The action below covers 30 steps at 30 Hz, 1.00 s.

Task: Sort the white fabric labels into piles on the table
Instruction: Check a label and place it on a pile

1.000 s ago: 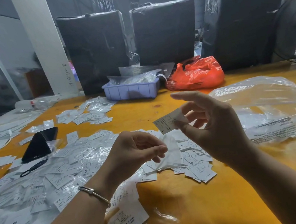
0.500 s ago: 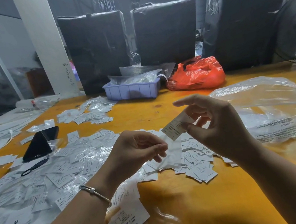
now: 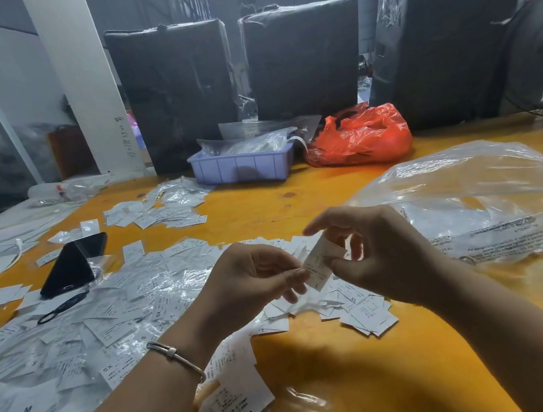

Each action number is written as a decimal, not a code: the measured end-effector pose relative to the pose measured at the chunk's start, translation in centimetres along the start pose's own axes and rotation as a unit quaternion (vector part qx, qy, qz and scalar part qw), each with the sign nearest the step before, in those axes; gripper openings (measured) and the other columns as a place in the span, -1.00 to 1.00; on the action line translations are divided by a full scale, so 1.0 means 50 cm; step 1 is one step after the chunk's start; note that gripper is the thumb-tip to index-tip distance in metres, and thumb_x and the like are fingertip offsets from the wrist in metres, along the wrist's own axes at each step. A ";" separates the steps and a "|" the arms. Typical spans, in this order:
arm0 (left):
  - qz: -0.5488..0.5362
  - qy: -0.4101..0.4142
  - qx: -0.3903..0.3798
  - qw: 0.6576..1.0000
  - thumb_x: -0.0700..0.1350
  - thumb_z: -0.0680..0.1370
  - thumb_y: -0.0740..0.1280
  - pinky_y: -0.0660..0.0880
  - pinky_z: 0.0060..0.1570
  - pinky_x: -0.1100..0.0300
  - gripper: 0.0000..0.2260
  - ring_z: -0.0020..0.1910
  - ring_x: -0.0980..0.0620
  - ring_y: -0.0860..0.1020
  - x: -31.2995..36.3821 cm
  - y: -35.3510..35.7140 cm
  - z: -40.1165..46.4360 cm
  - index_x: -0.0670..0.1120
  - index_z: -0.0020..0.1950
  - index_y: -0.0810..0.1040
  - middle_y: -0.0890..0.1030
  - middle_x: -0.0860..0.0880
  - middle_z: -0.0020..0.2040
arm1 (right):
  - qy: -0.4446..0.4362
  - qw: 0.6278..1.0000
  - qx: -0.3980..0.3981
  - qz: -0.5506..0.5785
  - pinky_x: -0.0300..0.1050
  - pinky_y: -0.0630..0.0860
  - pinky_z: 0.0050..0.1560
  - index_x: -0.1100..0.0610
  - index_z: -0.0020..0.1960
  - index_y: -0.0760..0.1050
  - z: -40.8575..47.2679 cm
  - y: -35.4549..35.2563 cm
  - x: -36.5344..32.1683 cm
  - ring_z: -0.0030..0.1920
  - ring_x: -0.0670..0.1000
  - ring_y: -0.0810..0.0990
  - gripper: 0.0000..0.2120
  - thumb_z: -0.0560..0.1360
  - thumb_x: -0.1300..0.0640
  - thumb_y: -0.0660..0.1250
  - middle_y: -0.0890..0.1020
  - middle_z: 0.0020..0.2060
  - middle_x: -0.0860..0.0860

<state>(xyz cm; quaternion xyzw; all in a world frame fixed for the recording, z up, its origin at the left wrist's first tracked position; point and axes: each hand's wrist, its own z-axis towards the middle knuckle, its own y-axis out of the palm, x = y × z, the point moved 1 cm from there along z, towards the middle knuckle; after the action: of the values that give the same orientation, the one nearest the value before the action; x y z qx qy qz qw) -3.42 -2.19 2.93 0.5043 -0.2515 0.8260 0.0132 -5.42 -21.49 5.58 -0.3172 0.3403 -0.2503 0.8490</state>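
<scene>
My right hand pinches a small white printed label between thumb and fingers, just above the yellow table. My left hand, a bracelet on its wrist, touches the label's left edge and also holds a thin clear sleeve that hangs below it. Under both hands lies a small pile of labels. A wide spread of labels and clear sleeves covers the table's left side. Another small pile lies farther back.
A black phone leans on the left among the labels. A large clear plastic bag lies at the right. At the back stand a lilac tray, a red bag and black wrapped bundles. Fans flank the table.
My right hand has brought the label down and left until it meets my left hand's fingers. The left hand has stayed in place with the clear sleeve.
</scene>
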 end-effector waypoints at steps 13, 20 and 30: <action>0.008 -0.035 0.036 0.999 0.01 0.38 0.43 0.59 -0.22 0.03 -0.78 -0.22 0.00 0.69 0.006 -0.007 -0.003 -0.10 -0.10 0.70 0.73 -0.04 -0.19 | 0.034 0.993 0.092 0.069 -0.26 0.50 -0.33 0.11 -0.15 0.68 0.005 -0.006 0.010 -0.24 -0.07 0.58 -0.87 0.39 0.30 0.46 0.68 -0.27 -0.08; 0.001 -0.042 0.048 0.998 0.01 0.34 0.44 0.59 -0.28 0.18 -0.80 -0.22 0.06 0.68 0.002 -0.008 -0.002 -0.06 -0.14 0.70 0.73 0.00 -0.21 | 0.048 0.990 0.067 0.114 -0.37 0.45 -0.34 0.10 -0.15 0.69 0.004 0.004 0.006 -0.26 -0.10 0.57 -0.86 0.38 0.31 0.47 0.68 -0.29 -0.10; -0.012 -0.041 0.050 0.998 0.01 0.32 0.44 0.54 -0.31 0.32 -0.79 -0.25 0.11 0.65 -0.001 -0.007 0.000 -0.07 -0.13 0.71 0.72 -0.01 -0.22 | 0.058 0.985 0.056 0.150 -0.32 0.46 -0.37 0.07 -0.19 0.68 0.001 0.018 0.000 -0.31 -0.13 0.56 -0.83 0.36 0.33 0.44 0.66 -0.31 -0.09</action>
<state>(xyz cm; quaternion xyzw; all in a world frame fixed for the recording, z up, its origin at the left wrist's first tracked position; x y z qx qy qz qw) -3.29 -1.89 3.03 0.5406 -0.2042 0.8161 -0.0126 -5.20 -20.87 4.97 -0.1996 0.4185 -0.1570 0.8720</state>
